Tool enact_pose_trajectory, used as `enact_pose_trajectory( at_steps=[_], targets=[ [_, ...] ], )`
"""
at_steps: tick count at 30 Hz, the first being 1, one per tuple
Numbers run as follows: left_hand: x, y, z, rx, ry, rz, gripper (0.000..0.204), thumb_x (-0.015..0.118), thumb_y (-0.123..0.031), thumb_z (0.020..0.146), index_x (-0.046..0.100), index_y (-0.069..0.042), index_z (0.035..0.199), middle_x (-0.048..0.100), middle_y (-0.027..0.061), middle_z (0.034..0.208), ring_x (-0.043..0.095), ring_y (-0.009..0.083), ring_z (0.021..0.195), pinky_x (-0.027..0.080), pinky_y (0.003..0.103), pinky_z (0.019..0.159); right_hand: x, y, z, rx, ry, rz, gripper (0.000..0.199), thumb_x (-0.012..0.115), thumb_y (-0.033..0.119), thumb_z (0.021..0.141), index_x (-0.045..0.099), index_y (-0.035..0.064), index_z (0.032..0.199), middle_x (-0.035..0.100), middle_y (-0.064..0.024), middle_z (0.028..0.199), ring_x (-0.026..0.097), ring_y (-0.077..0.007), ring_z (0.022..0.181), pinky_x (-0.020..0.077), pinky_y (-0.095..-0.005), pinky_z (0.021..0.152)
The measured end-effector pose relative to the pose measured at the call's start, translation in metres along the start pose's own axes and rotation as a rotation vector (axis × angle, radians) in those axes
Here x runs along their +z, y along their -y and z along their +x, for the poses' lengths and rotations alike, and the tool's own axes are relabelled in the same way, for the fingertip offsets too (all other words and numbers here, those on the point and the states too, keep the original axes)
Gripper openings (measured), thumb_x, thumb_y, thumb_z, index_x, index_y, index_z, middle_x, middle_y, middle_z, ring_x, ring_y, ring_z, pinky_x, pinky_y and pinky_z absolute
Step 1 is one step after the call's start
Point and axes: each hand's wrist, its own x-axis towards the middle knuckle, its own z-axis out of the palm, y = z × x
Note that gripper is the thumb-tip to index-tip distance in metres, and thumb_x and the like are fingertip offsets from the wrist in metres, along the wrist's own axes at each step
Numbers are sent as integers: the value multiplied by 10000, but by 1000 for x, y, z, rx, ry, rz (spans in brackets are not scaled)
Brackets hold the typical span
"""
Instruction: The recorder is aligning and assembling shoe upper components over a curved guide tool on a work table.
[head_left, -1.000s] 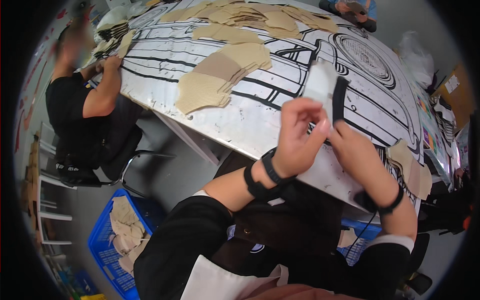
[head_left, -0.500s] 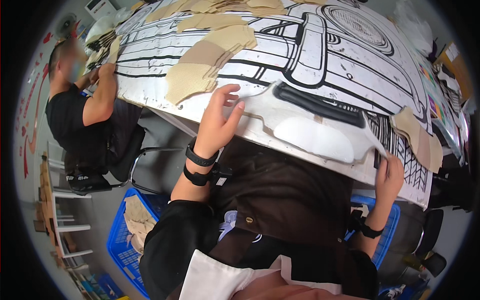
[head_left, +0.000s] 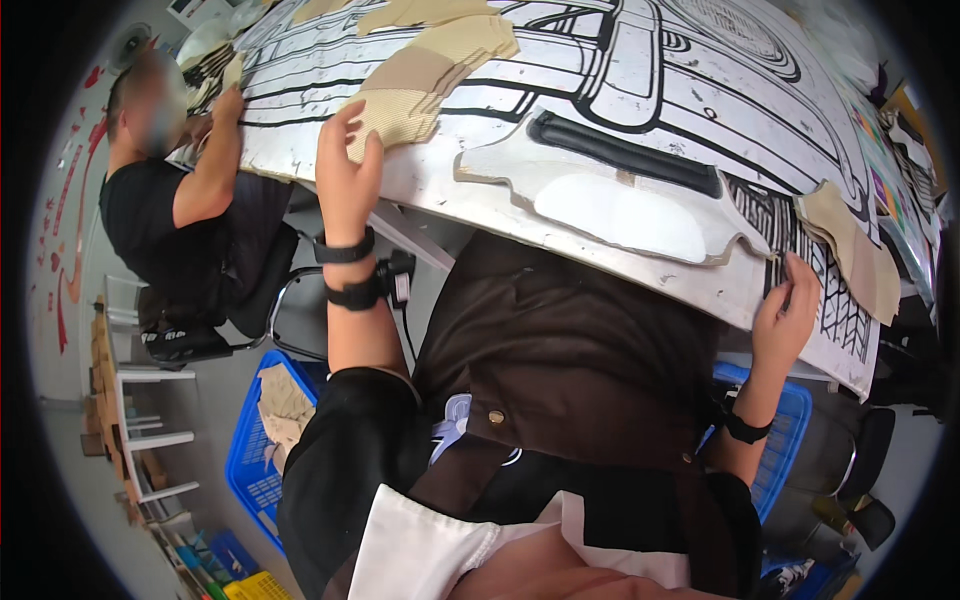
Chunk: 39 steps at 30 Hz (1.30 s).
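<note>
A pale shaped board (head_left: 690, 225), with a black padded strip (head_left: 625, 155) along its far edge and a white oval patch, lies at the table's near edge. Left of it is a fanned stack of beige mesh fabric pieces (head_left: 440, 70). My left hand (head_left: 348, 175) is at this stack's near end, thumb apart from the curled fingers; whether it touches the fabric I cannot tell. By the board's right tip, my right hand (head_left: 786, 312) rests over the table edge with loosely bent fingers and nothing visible in them.
The white table (head_left: 420, 190) has black line drawings. More beige fabric pieces (head_left: 850, 250) lie at right. A co-worker (head_left: 165, 170) sits at the left. Blue baskets (head_left: 245, 450) stand on the floor at both sides, the left one holding fabric scraps.
My left hand has moved left from the board's left end to the beige stack. My right hand's fingers have loosened at the board's right tip. The view has shifted slightly.
</note>
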Motion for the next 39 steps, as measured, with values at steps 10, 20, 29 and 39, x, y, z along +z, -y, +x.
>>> enact_pose_trajectory(
  at_steps=[10,20,29,39],
  targets=[
    [-7,41,18,-27,358,293,570,721,-403,728,610,16,1097,620,205,1034,604,341,941,480,381,826,2,-4,-4,15,80,64,258,456,-67,796,585,-39,1017,597,-188,1010,582,-332,930,465,-363,821],
    [-14,80,82,-88,476,95,312,622,-317,841,647,-29,960,646,133,751,607,224,645,475,297,620,-8,16,6,-119,-47,-50,259,481,-57,801,606,-14,1024,606,-164,1026,588,-314,916,463,-362,809],
    [-31,-87,172,144,-49,-1003,135,555,-122,913,579,-15,993,618,28,852,581,81,718,471,200,621,-11,145,77,-225,332,826,605,654,45,753,413,5,1306,493,-182,1247,529,-278,1097,422,-359,933],
    [-13,-215,16,510,374,-1026,376,675,-373,822,642,-17,941,633,68,911,596,167,786,464,274,696,12,163,72,335,270,1768,563,569,298,890,378,-20,1315,503,-145,1236,536,-236,1091,458,-361,884]
  ],
)
